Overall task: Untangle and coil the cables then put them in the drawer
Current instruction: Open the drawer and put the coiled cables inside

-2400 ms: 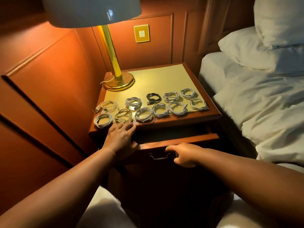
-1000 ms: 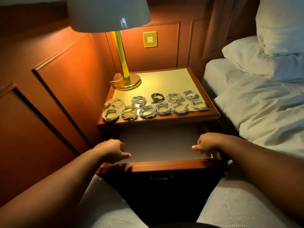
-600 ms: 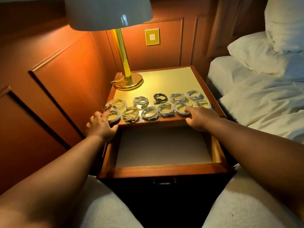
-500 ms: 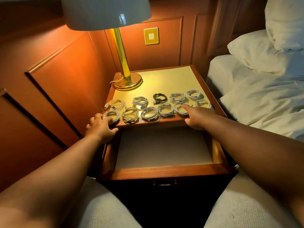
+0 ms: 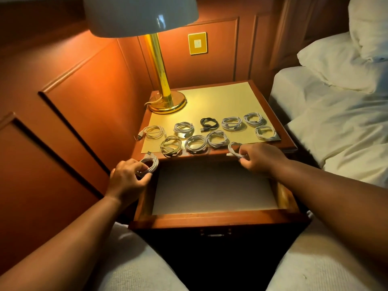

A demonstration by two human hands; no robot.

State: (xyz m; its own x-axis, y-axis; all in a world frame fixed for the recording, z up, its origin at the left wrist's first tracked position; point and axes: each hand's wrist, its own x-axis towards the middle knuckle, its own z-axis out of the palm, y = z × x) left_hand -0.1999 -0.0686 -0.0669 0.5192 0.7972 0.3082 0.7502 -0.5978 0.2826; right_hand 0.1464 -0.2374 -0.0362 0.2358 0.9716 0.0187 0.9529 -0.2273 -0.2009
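Two coiled white cables are held above the open drawer (image 5: 212,218) of a wooden bedside bench (image 5: 273,114). One coil (image 5: 149,164) is gripped by the left hand (image 5: 126,181) at the drawer's rear left corner, just below the bench's front edge, with the fingers (image 5: 144,179) curled round its lower loop. The other coil (image 5: 235,150) is pinched by the right hand (image 5: 260,158) at the bench's front edge, towards the right side, over the rear of the drawer; part of this coil is hidden by the hand.

Nine more coiled cables are laid out on the bench top in two rows near its front edge. In the front row, a yellowish coil (image 5: 171,145) and two white coils (image 5: 195,143) (image 5: 217,139) are set side by side, and a further white coil (image 5: 266,132) lies at the front right corner. In the row behind are seen a pale coil (image 5: 154,132) near the left edge, a white coil (image 5: 183,128), a black coil (image 5: 209,123), and two white coils (image 5: 232,123) (image 5: 254,119) towards the right edge.

The drawer is pulled fully out, and its pale lined floor is visible. A brass lamp (image 5: 162,80) with a white shade is placed at the rear left corner of the bench. A bed (image 5: 340,131) with white sheets and pillows is seen to the right, and wood-panelled walls to the left and behind.
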